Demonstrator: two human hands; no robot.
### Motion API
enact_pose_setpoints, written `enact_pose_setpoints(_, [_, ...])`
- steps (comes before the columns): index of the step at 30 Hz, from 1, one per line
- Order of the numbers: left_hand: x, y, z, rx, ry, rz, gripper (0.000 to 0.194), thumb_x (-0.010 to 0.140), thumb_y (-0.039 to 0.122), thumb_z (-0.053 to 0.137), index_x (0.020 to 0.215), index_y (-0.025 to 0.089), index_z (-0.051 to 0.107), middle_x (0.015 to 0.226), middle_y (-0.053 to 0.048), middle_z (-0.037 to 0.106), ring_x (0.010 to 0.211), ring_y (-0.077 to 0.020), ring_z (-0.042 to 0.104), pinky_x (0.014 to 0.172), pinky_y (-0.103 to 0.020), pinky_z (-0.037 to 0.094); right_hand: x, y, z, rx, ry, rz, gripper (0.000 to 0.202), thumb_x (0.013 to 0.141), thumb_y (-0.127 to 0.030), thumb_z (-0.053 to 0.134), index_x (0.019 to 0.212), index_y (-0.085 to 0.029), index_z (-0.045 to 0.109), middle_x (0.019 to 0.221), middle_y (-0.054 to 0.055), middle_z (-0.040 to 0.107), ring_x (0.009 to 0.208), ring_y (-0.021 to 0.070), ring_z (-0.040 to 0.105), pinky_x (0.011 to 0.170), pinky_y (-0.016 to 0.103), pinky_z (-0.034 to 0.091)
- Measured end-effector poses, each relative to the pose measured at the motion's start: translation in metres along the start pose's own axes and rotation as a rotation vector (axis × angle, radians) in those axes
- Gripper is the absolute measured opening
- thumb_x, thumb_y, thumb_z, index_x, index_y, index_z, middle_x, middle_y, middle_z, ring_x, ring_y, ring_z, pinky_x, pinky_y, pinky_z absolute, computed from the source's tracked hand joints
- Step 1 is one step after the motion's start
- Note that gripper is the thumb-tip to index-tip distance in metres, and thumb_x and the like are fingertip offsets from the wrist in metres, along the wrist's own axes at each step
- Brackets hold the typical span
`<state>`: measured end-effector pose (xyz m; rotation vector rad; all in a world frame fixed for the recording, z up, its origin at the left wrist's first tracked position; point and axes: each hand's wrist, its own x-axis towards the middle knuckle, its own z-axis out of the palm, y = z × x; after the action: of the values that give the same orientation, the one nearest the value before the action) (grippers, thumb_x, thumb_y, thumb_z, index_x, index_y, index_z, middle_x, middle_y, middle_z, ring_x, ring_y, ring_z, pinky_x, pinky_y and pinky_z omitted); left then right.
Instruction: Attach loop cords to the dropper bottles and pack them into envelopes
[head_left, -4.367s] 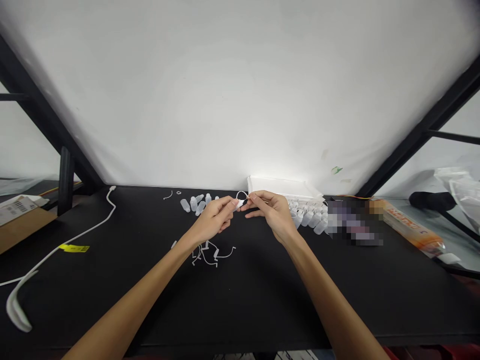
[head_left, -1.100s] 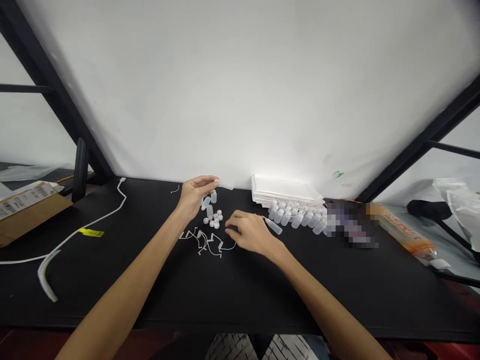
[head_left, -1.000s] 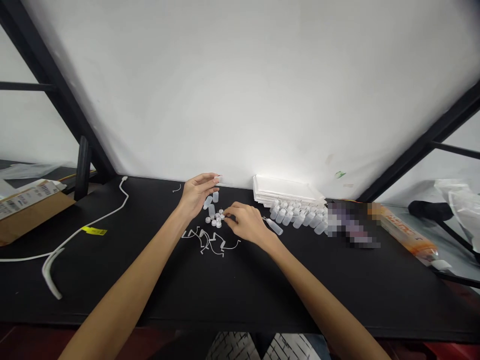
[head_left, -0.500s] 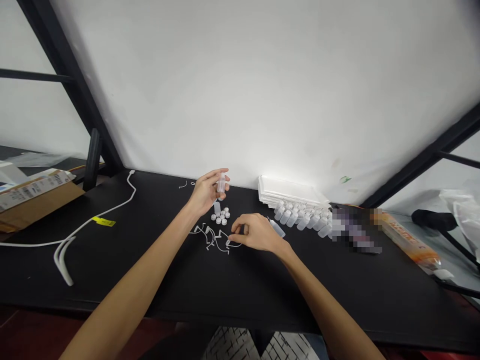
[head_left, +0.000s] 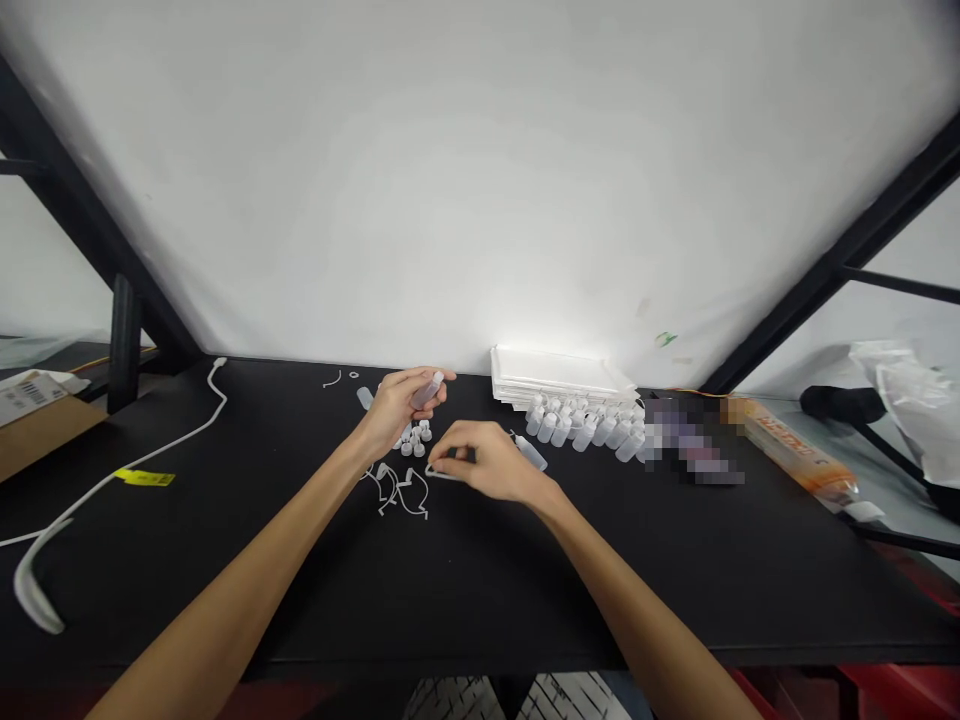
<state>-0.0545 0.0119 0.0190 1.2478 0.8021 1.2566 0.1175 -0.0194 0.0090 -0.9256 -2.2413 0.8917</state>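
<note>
1. We have a small bottle [head_left: 427, 392] raised over the back half of the tabletop [head_left: 465, 600], a little left of centre; it is translucent, smooth plastic, round-bodied with a narrow neck.
2. Its long axis slants, neck up and toward the tabletop's right back corner, base down in our palm.
3. Our left hand [head_left: 401, 405] is clamped around it, fingers curled on its body.
4. Our right hand [head_left: 484, 462] pinches a thin white strap [head_left: 444, 474], thumb and forefinger together, low over the tabletop.
5. Between our hands sit round white caps [head_left: 412, 442]; nearer the front edge lie tangled, bendy white straps [head_left: 397, 490].
6. Right of our right hand one bottle lies alone [head_left: 531, 452]; beyond it bottles lie in rows [head_left: 589, 428] before a flat white stack [head_left: 559, 375] at the back edge.
7. Toward the left edge, a white cable [head_left: 169, 457] carries a yellow tag [head_left: 146, 478], and a brown cardboard box [head_left: 45, 432] bears a barcode label; we cannot read the print.
8. At the right end, orange-and-clear packaging [head_left: 795, 450] shows blurred lettering.
</note>
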Motion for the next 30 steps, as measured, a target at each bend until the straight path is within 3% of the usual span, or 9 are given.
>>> enact_pose_setpoints(6, [-0.004,-0.006,0.011,0.086,-0.066,-0.047,0.028,0.087,0.047,0.049,0.088,0.019,0.053,0.054,0.002,0.049,0.043,-0.0077,0.031,0.043,-0.019,0.019,0.002,0.006,-0.029,0.418,0.319,0.080,0.017,0.079,-0.031,0.067,0.085,-0.015,0.070,0.061,-0.001,0.059,0.047,0.0088,0.049,0.049,0.024,0.040])
enact_pose_setpoints(9, [-0.005,-0.010,0.015,0.130,-0.095,-0.073,0.031,0.089,0.051,0.046,0.087,0.020,0.048,0.053,0.004,0.045,0.042,-0.0075,0.030,0.043,-0.019,0.018,0.005,0.013,-0.028,0.445,0.408,0.107,0.021,0.075,-0.032,0.070,0.087,-0.015,0.068,0.072,0.001,0.063,0.045,0.0079,0.050,0.045,0.024,0.040])
enact_pose_setpoints(18, [-0.008,-0.020,0.015,0.314,-0.104,-0.045,0.028,0.093,0.050,0.039,0.091,0.023,0.045,0.060,0.004,0.045,0.048,-0.0099,0.036,0.044,-0.019,0.023,0.008,0.021,-0.014,0.407,0.427,0.070,0.014,0.077,-0.029,0.065,0.081,-0.015,0.067,0.068,0.001,0.061,0.048,0.0095,0.054,0.046,0.023,0.042])
enact_pose_setpoints(30, [-0.009,-0.022,0.016,0.327,-0.160,-0.075,0.035,0.094,0.057,0.032,0.094,0.024,0.043,0.057,0.006,0.039,0.045,-0.0091,0.030,0.044,-0.019,0.022,0.011,0.023,-0.013,0.584,0.441,0.162,0.020,0.069,-0.033,0.072,0.077,-0.015,0.068,0.060,0.000,0.062,0.045,0.0087,0.051,0.038,0.020,0.032])
